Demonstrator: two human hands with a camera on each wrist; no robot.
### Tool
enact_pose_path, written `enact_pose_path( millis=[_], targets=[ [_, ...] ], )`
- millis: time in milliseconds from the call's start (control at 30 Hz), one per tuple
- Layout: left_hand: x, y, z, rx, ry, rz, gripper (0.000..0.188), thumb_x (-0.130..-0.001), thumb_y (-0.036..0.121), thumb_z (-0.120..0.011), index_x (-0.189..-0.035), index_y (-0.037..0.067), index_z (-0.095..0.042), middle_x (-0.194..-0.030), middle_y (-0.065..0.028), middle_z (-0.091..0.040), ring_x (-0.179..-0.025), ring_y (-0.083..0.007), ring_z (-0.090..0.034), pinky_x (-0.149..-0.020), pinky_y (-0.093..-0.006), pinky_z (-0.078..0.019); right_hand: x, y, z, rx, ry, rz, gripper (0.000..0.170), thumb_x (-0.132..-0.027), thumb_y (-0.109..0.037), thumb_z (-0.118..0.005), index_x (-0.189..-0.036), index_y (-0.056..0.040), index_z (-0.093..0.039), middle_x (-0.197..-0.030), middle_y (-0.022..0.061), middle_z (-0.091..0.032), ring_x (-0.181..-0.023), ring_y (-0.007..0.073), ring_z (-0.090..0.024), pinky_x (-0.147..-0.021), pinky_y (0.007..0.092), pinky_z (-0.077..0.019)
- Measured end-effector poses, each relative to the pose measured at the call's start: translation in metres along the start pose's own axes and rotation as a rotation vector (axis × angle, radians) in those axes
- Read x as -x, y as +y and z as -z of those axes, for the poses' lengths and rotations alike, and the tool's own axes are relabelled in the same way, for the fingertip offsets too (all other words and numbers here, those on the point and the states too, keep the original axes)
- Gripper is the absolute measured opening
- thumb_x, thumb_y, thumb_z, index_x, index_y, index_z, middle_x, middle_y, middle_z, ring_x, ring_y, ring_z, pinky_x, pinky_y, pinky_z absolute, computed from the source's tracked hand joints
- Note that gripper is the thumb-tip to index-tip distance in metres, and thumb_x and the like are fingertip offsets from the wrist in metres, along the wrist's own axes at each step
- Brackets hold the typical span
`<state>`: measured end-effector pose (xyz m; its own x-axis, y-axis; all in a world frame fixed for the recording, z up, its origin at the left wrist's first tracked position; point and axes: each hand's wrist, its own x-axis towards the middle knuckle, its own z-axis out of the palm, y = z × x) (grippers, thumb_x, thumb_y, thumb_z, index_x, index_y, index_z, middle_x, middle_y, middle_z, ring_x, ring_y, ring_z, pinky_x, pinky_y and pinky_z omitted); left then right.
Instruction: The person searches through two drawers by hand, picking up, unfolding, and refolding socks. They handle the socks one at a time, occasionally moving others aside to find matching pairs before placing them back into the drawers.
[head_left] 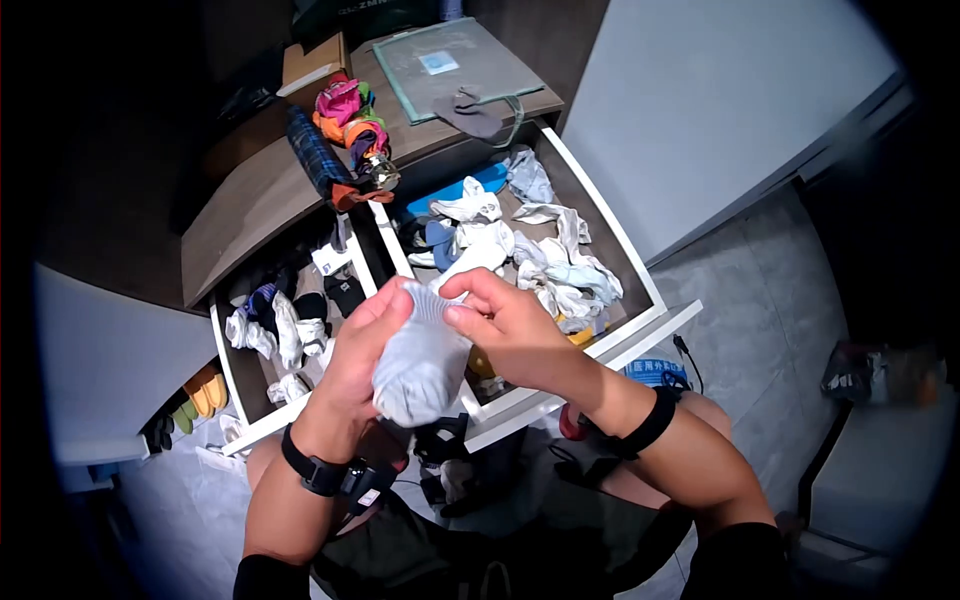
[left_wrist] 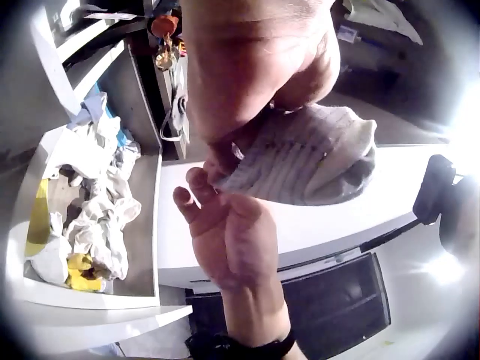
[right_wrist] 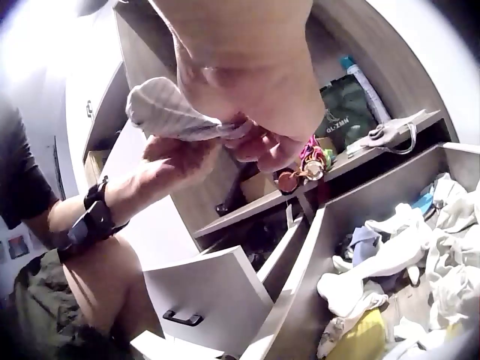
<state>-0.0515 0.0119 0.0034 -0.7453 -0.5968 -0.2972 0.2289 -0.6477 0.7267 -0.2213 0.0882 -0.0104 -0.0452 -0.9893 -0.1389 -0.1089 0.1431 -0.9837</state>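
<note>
A light grey ribbed sock (head_left: pixel 422 372) is held up between both hands, over the front of two pulled-out drawers. My left hand (head_left: pixel 356 352) grips one side of it, thumb along the ribbed cuff. From the other side my right hand (head_left: pixel 522 335) pinches the cuff edge between thumb and fingers. In the left wrist view the sock (left_wrist: pixel 311 157) hangs out beyond the left hand (left_wrist: pixel 255 67), its toe end bunched and rounded. The right wrist view shows the sock (right_wrist: pixel 169 109) stretching from the right hand's fingertips, with the left hand (right_wrist: pixel 176 159) beneath it.
Loose white and grey socks (head_left: pixel 570 290) fill the right drawer (head_left: pixel 655 335). The left drawer (head_left: pixel 232 385) has dark and white socks (head_left: pixel 287 330). On the cabinet top lie a folded plaid umbrella (head_left: pixel 317 155), colourful cloth (head_left: pixel 345 105), a flat clear-fronted case (head_left: pixel 460 70) and a grey mask (head_left: pixel 468 115).
</note>
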Motion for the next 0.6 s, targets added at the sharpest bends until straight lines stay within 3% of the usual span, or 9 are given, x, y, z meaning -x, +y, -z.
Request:
enact_pose_path(
  millis=[67, 200, 233, 333, 400, 433, 467, 533, 600],
  targets=[
    [-0.004, -0.004, 0.006, -0.217, -0.066, -0.002, 0.020, -0.093, 0.025, -0.059, -0.101, 0.008, -0.055, -0.089, 0.0013, -0.059, -0.074, -0.0047, -0.055, -0.067, -0.0197, -0.0457, 0.001, -0.003, 0.005, 0.071, -0.064, -0.057, 0.022, -0.095, -0.016, -0.052, -0.114, -0.0045, -0.053, -0.079, 0.0002, -0.059, -0.072, 0.0050, -0.052, -0.063, 0.0229, -0.0414],
    [-0.008, 0.036, 0.038, -0.987, 0.168, -0.230, 0.013, -0.090, 0.016, -0.062, -0.087, 0.005, -0.058, -0.076, 0.0034, -0.057, -0.070, -0.0034, -0.051, -0.062, -0.0206, -0.0427, -0.002, 0.019, 0.036, 0.239, -0.102, 0.027, 0.023, -0.093, -0.015, -0.053, -0.113, -0.0034, -0.057, -0.086, 0.0016, -0.059, -0.078, 0.0085, -0.055, -0.074, 0.0239, -0.0451],
    [-0.005, 0.047, 0.045, -1.145, 0.251, -0.303, 0.014, -0.089, 0.015, -0.062, -0.084, 0.003, -0.057, -0.075, 0.0019, -0.057, -0.069, -0.0052, -0.051, -0.062, -0.0217, -0.0427, -0.006, 0.020, 0.049, 0.241, -0.032, 0.015, 0.026, -0.091, -0.019, -0.055, -0.112, -0.0032, -0.057, -0.088, 0.0086, -0.063, -0.073, 0.0155, -0.059, -0.069, 0.0289, -0.0482],
    [0.006, 0.073, 0.082, -1.437, 0.507, -0.214, 0.015, -0.085, 0.012, -0.065, -0.085, 0.000, -0.056, -0.075, -0.0031, -0.059, -0.069, -0.0083, -0.053, -0.064, -0.0255, -0.0439, -0.005, 0.016, 0.102, 0.120, 0.250, -0.002, 0.026, -0.093, -0.017, -0.054, -0.112, -0.0011, -0.058, -0.090, 0.0030, -0.061, -0.080, 0.0102, -0.059, -0.071, 0.0260, -0.0483],
    [0.014, 0.082, 0.099, -1.556, 0.543, -0.129, 0.018, -0.084, 0.013, -0.066, -0.092, -0.002, -0.058, -0.082, -0.0099, -0.063, -0.074, -0.0152, -0.058, -0.068, -0.0298, -0.0464, 0.001, 0.012, 0.133, 0.030, 0.394, -0.060, 0.026, -0.093, -0.018, -0.055, -0.112, -0.0022, -0.059, -0.092, 0.0029, -0.061, -0.082, 0.0109, -0.060, -0.073, 0.0253, -0.0475],
    [0.017, 0.080, 0.120, -1.657, 0.604, -0.287, 0.025, -0.083, 0.013, -0.066, -0.101, -0.002, -0.060, -0.091, -0.0155, -0.065, -0.083, -0.0231, -0.062, -0.076, -0.0337, -0.0476, 0.006, 0.015, 0.148, 0.039, 0.453, -0.077, 0.025, -0.092, -0.019, -0.056, -0.112, -0.0029, -0.059, -0.093, 0.0027, -0.061, -0.083, 0.0109, -0.060, -0.073, 0.0247, -0.0469],
    [0.019, 0.081, 0.122, -1.629, 0.670, -0.293, 0.031, -0.083, 0.014, -0.066, -0.109, -0.002, -0.059, -0.098, -0.0169, -0.065, -0.091, -0.0259, -0.062, -0.081, -0.0350, -0.0473, 0.009, 0.016, 0.159, 0.051, 0.514, -0.094, 0.025, -0.092, -0.020, -0.056, -0.111, -0.0036, -0.059, -0.094, 0.0025, -0.062, -0.084, 0.0109, -0.060, -0.073, 0.0241, -0.0464],
    [0.021, 0.079, 0.124, -1.590, 0.678, -0.418, 0.030, -0.084, 0.013, -0.065, -0.109, -0.002, -0.058, -0.097, -0.0157, -0.065, -0.091, -0.0255, -0.062, -0.082, -0.0341, -0.0473, 0.015, 0.017, 0.170, 0.003, 0.616, -0.152, 0.024, -0.092, -0.020, -0.057, -0.111, -0.0048, -0.060, -0.094, 0.0018, -0.062, -0.084, 0.0101, -0.060, -0.072, 0.0232, -0.0455],
    [0.021, 0.077, 0.117, -1.554, 0.565, -0.296, 0.029, -0.084, 0.013, -0.065, -0.108, -0.001, -0.057, -0.096, -0.0153, -0.065, -0.091, -0.0250, -0.063, -0.081, -0.0340, -0.0474, 0.017, 0.019, 0.175, 0.010, 0.653, -0.193, 0.024, -0.092, -0.021, -0.058, -0.110, -0.0056, -0.060, -0.095, 0.0013, -0.062, -0.084, 0.0095, -0.060, -0.071, 0.0225, -0.0447]
  ],
)
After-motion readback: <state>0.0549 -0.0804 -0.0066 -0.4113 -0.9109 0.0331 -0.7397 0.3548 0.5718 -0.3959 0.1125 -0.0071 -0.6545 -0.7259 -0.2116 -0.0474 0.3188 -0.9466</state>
